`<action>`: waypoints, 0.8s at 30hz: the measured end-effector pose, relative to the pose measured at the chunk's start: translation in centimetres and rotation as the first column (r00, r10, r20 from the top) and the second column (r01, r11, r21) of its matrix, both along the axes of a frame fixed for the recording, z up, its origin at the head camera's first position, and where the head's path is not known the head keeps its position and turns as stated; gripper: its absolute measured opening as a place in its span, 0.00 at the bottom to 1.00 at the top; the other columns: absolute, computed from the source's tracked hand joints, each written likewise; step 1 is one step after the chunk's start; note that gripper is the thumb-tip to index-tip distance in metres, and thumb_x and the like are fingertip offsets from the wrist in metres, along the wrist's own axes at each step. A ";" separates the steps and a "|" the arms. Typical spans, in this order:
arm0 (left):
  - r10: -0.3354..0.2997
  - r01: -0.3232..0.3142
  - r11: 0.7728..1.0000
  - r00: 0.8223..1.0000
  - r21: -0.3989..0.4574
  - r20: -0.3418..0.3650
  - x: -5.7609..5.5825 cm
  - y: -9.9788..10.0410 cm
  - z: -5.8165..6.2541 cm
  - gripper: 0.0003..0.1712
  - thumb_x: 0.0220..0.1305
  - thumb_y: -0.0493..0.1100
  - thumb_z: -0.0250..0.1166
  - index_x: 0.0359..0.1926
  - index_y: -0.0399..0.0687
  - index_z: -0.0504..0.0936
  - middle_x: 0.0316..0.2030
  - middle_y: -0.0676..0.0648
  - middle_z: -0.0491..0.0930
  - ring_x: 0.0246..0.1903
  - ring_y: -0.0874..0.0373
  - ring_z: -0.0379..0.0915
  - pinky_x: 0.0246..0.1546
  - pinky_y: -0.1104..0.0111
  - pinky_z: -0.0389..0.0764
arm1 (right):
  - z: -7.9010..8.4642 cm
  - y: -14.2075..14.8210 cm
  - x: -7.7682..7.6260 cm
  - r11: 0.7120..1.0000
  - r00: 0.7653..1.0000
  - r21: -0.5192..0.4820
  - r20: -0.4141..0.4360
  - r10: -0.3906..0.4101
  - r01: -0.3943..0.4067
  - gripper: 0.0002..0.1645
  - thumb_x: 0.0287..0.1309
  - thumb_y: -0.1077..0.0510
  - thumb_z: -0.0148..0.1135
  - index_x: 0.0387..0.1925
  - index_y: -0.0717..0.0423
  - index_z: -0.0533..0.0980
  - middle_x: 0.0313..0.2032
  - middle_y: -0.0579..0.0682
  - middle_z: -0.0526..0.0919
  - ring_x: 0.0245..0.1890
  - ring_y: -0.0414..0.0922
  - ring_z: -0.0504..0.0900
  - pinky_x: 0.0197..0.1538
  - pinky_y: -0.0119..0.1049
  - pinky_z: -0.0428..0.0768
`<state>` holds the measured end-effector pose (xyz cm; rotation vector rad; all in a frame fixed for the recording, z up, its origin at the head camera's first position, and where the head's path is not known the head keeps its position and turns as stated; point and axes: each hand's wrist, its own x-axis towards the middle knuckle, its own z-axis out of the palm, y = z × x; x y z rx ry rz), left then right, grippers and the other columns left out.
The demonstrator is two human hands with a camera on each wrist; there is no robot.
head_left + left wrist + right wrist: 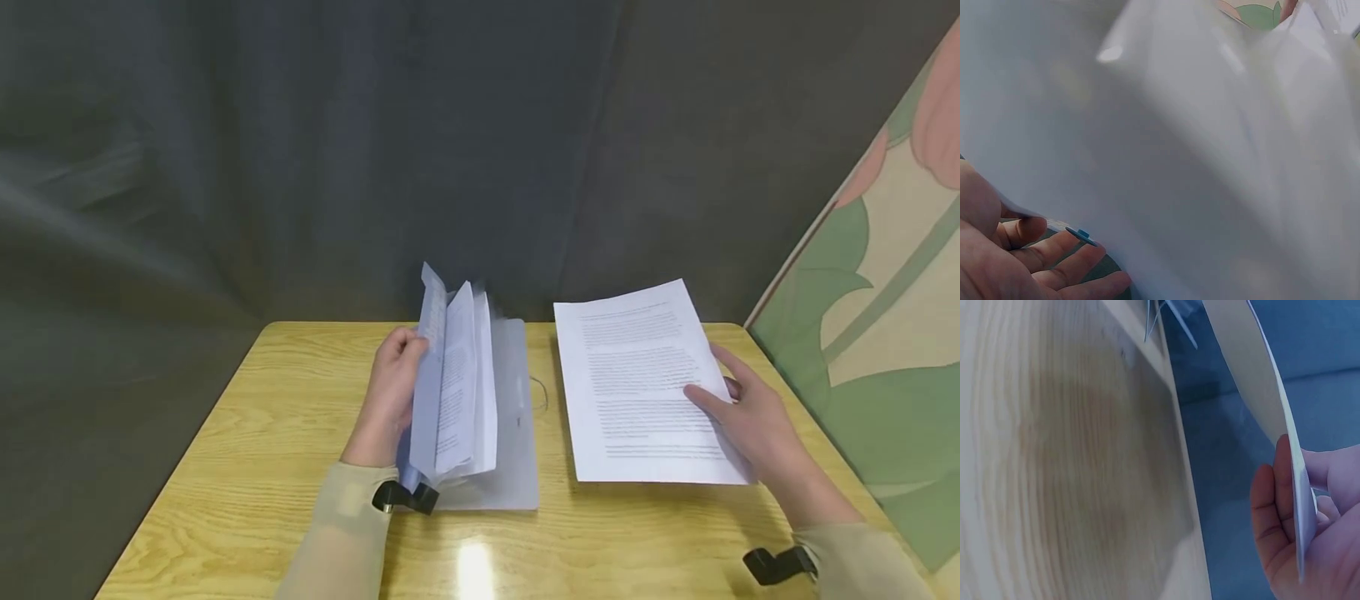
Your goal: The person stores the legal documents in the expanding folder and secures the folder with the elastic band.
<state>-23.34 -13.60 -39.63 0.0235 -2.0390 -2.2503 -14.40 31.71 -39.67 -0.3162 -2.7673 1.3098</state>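
A translucent document folder [521, 450] stands partly opened on the table, with several printed sheets [457, 392] fanned inside it. My left hand [393, 367] grips the folder's raised left cover, thumb on the near face. In the left wrist view the cover [1166, 181] fills most of the picture, and a small blue round fastener [1082, 235] shows by the fingertips. My right hand [757, 417] pinches a printed paper [637, 383] at its right edge, thumb on the printed side. The right wrist view shows this paper [1254, 375] edge-on, fingers behind it, held above the table.
The wooden table [247, 433] spreads under both hands. A thin string [542, 392] lies at the folder's right edge. Behind the table hangs a dark curtain [450, 150], and a flower-patterned panel [892, 333] stands along the right side.
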 end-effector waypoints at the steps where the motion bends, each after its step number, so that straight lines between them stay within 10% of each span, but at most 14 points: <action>1: -0.001 0.001 1.000 1.000 0.007 -0.001 0.0 -0.1 0.0 0.08 0.79 0.37 0.55 0.38 0.40 0.73 0.34 0.46 0.68 0.30 0.57 0.67 0.29 0.70 0.67 | 0.2 -0.4 0.0 1.000 1.000 -0.011 -0.002 0.004 -0.004 0.56 0.78 0.41 0.67 0.91 0.46 0.45 0.71 0.77 0.72 0.36 0.45 0.89 0.34 0.39 0.84; 24: 0.009 -0.009 1.000 1.000 0.011 -0.004 0.3 -0.2 0.1 0.08 0.79 0.37 0.55 0.38 0.42 0.72 0.36 0.46 0.68 0.31 0.56 0.68 0.29 0.70 0.67 | 0.9 -7.1 -1.4 0.983 0.996 -0.159 0.016 0.091 -0.087 0.54 0.78 0.48 0.69 0.91 0.40 0.47 0.70 0.72 0.76 0.36 0.49 0.90 0.36 0.41 0.86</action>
